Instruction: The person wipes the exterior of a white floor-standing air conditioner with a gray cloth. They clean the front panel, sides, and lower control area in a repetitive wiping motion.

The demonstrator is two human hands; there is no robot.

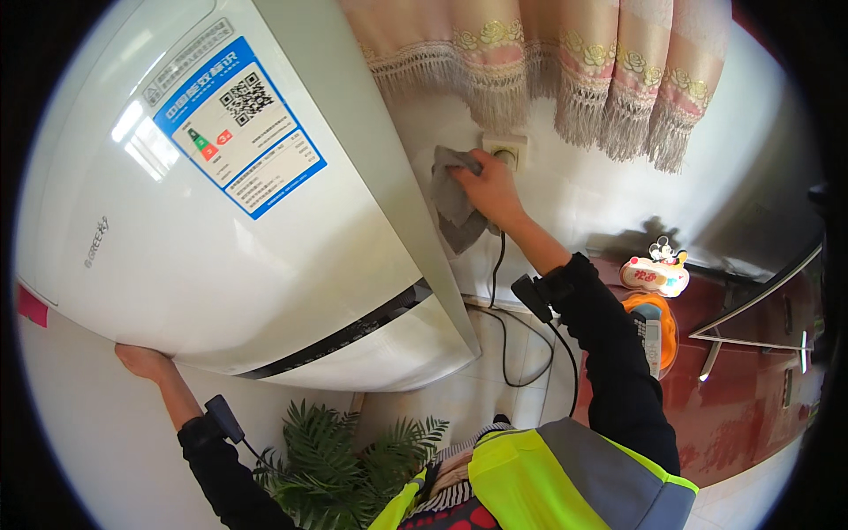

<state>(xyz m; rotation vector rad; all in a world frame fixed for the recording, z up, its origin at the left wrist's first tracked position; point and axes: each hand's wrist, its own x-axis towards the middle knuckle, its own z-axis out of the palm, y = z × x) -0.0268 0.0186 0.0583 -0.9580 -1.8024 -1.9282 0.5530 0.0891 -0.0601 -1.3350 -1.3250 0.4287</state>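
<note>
A tall white Gree floor-standing air conditioner (285, 278) fills the left of the view, with a blue-and-white energy label (245, 132) on its front. My left hand (142, 361) touches the unit's far left edge; its fingertips are hidden behind the casing. Beside the unit's right side, my right hand (493, 189) grips a grey cloth (457, 192) that hangs down along the wall. Just past that hand is a wall socket (520, 149) with a plug in it, partly covered by the hand. A black power cord (498, 271) runs down from there to the floor.
A pink fringed curtain (490, 59) hangs above the socket. To the right, a dark red cabinet (702, 404) carries a television (768, 298), a cartoon ornament (656, 271) and a remote control (652, 344) in an orange dish (668, 331). A leafy green plant (331, 450) stands low in front.
</note>
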